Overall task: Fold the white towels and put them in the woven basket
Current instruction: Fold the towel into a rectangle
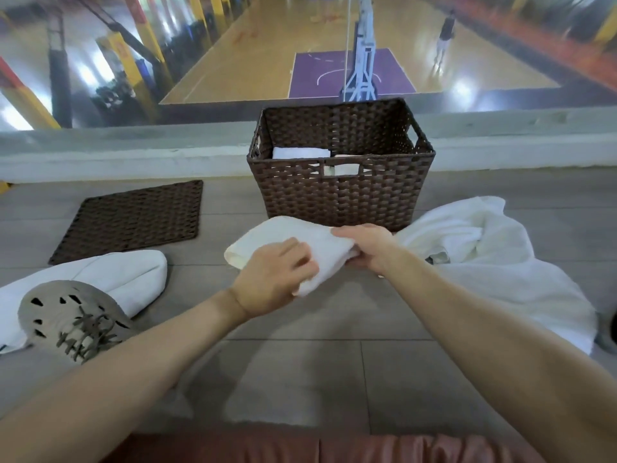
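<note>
Folded white towel [324, 252] by the brown woven basket [340, 198], left grip [277, 275] and right grip [367, 248] both clutched it

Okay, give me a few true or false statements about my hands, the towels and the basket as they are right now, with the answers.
1. The left hand and right hand both hold a folded towel. True.
2. The basket is empty. False: white towels lie inside it.
3. A woven mat lies flat on the floor, left of the basket. True.
4. The unfolded pile lies left of the basket. False: it lies to the basket's right.
</note>
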Action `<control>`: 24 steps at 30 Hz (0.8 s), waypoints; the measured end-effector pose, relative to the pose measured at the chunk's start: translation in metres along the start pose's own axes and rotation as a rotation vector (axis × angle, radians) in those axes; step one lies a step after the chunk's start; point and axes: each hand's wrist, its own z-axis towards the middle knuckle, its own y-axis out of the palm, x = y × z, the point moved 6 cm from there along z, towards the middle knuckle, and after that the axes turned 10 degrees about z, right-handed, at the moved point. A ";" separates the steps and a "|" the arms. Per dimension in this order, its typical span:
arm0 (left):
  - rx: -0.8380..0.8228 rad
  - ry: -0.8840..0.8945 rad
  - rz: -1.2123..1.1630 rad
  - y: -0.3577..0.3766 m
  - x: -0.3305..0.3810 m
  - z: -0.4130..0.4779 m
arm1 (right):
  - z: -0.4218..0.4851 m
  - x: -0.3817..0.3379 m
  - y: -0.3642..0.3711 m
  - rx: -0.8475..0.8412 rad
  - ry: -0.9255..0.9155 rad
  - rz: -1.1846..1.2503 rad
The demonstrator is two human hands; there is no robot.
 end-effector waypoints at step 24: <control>0.121 -1.200 -1.276 -0.121 -0.081 0.069 | -0.187 -0.190 0.012 -0.259 -0.602 -0.010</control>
